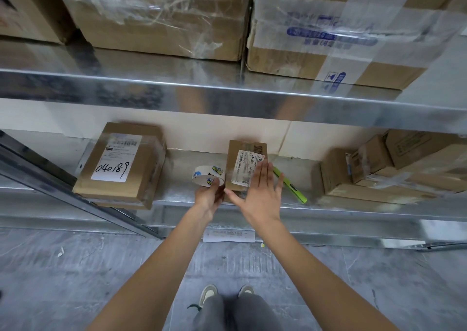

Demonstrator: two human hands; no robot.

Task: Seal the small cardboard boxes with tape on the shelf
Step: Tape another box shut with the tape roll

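Observation:
A small cardboard box (240, 159) with a white shipping label lies on the lower metal shelf (177, 189), near its front edge. My right hand (260, 194) lies flat on the box top with straight, spread fingers. Just left of the box, my left hand (208, 198) grips a roll of clear tape (206, 175) from below, the roll touching the box's left side. A larger labelled box (121, 164) marked 040189 sits further left on the same shelf.
A green utility knife (290, 185) lies on the shelf right of the small box. Several taped cardboard boxes (391, 166) are stacked at the right. Big wrapped cartons (156, 15) fill the upper shelf. A paper slip (228, 235) lies on the floor below.

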